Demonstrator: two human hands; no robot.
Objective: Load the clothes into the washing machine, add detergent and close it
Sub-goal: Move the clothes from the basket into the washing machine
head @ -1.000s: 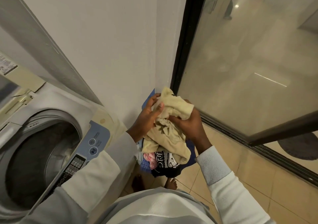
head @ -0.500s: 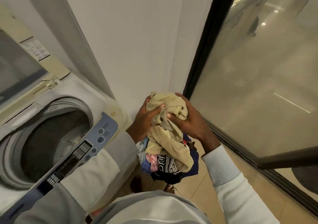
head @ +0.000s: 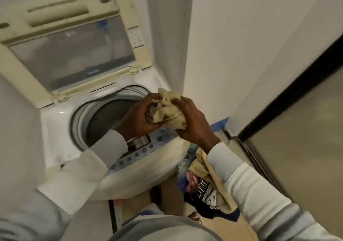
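Beige cloth (head: 168,109), clutched by left hand (head: 137,116) and right hand (head: 193,124), hovers over drum rim (head: 78,118).

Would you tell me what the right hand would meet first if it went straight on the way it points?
The right hand points up and left, so it would first meet the left hand, which grips the same cloth. Beyond lies the open drum, probably lower; depth is unclear.
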